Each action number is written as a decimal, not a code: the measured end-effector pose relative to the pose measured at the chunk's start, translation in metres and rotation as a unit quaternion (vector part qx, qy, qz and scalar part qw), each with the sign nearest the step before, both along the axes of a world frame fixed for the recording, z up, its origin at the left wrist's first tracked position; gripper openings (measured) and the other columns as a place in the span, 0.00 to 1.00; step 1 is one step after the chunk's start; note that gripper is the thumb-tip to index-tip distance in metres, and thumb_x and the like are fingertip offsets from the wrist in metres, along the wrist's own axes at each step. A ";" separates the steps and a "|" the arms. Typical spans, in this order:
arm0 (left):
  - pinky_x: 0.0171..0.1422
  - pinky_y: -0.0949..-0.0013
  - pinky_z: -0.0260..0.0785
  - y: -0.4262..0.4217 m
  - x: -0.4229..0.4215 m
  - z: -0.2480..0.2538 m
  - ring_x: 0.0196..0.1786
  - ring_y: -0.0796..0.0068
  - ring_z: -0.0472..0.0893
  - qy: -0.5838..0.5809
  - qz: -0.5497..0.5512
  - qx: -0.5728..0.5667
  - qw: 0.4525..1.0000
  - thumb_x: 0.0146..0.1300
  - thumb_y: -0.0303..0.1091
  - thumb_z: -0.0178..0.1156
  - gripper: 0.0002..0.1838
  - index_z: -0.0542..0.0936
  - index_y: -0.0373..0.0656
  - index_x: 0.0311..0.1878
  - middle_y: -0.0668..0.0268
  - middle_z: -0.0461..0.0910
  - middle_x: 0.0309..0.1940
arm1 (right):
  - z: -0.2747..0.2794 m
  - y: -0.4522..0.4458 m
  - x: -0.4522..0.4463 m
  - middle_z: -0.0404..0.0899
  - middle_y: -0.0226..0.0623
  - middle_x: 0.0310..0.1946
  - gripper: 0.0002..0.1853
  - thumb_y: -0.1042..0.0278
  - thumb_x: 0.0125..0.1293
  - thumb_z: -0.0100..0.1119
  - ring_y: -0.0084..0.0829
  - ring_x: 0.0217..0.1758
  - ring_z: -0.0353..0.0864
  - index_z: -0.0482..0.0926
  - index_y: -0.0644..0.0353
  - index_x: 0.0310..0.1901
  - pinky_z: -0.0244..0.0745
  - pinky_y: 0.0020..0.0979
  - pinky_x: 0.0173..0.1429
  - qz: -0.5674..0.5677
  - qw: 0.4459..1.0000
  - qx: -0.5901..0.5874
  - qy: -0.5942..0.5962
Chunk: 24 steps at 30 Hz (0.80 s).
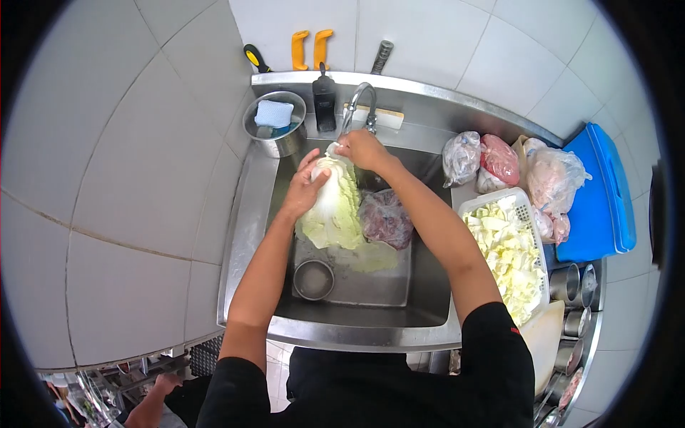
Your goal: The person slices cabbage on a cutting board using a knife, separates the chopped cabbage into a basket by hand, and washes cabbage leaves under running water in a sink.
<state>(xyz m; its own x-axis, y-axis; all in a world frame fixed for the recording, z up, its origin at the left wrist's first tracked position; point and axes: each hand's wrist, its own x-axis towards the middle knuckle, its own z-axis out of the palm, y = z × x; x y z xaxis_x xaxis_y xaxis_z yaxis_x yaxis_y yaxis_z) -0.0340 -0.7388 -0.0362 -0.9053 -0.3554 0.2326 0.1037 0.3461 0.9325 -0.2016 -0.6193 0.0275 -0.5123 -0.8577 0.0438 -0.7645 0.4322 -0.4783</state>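
Note:
Pale napa cabbage leaves (330, 207), white at the stem and yellow-green at the edges, hang in the sink under the faucet (362, 96). My left hand (305, 187) grips them from the left near the stem end, thumb in front. At the top of the stem, just below the spout, the fingers of my right hand (360, 150) are closed on the cabbage. Beside the leaves lies a clear plastic bag of dark red meat (386, 220). Another pale leaf (377, 257) rests on the sink bottom, partly behind the held ones.
Cut cabbage fills a white perforated basket (540, 267) at the right. Bagged meat (499, 160) and a blue box (596, 192) stand behind it. A metal pot (280, 148) with a sponge occupies the back left corner. Orange-handled knives (300, 51) stand along the back wall.

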 end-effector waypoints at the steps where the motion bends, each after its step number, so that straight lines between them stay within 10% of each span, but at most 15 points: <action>1: 0.69 0.71 0.60 0.003 -0.007 -0.002 0.65 0.78 0.68 0.006 -0.016 0.060 0.998 0.69 0.41 0.60 0.22 0.77 0.35 0.59 0.69 0.63 0.70 | 0.007 0.002 0.003 0.83 0.50 0.40 0.14 0.58 0.62 0.61 0.50 0.47 0.82 0.83 0.61 0.40 0.75 0.47 0.53 0.009 1.000 0.009 0.001; 7: 0.53 0.73 0.72 0.018 -0.021 0.004 0.45 0.82 0.79 -0.001 -0.039 0.259 0.965 0.70 0.41 0.60 0.22 0.76 0.39 0.62 0.70 0.82 0.45 | 0.009 0.004 -0.008 0.85 0.46 0.40 0.12 0.75 0.58 0.60 0.39 0.40 0.86 0.84 0.62 0.44 0.78 0.36 0.46 0.067 0.997 0.002 -0.037; 12: 0.51 0.74 0.71 -0.002 -0.005 -0.007 0.44 0.82 0.77 0.019 0.039 0.222 0.974 0.69 0.41 0.61 0.20 0.77 0.38 0.57 0.70 0.82 0.44 | -0.005 0.004 -0.027 0.84 0.33 0.42 0.21 0.72 0.60 0.64 0.24 0.40 0.81 0.79 0.63 0.57 0.77 0.27 0.46 0.153 0.894 -0.075 -0.415; 16: 0.52 0.73 0.71 -0.021 0.053 0.001 0.45 0.79 0.77 -0.002 0.165 0.166 0.972 0.67 0.46 0.62 0.25 0.74 0.38 0.59 0.66 0.80 0.46 | -0.037 -0.013 -0.028 0.81 0.30 0.34 0.18 0.69 0.62 0.65 0.20 0.34 0.78 0.79 0.65 0.53 0.74 0.21 0.41 0.046 0.904 -0.085 -0.416; 20: 0.54 0.72 0.70 -0.037 0.122 0.005 0.48 0.75 0.77 -0.019 0.303 0.142 0.942 0.65 0.48 0.64 0.31 0.67 0.39 0.63 0.63 0.78 0.47 | -0.250 -0.040 -0.036 0.82 0.43 0.26 0.10 0.66 0.59 0.58 0.30 0.29 0.80 0.83 0.64 0.34 0.76 0.37 0.35 -0.026 0.976 -0.104 -0.192; 24: 0.58 0.67 0.71 -0.046 0.169 0.006 0.51 0.72 0.77 0.035 0.384 0.140 0.912 0.66 0.44 0.64 0.30 0.66 0.39 0.64 0.62 0.77 0.49 | -0.415 -0.043 0.055 0.78 0.44 0.26 0.15 0.57 0.64 0.61 0.37 0.27 0.79 0.78 0.64 0.33 0.78 0.42 0.31 -0.235 0.805 0.085 -0.539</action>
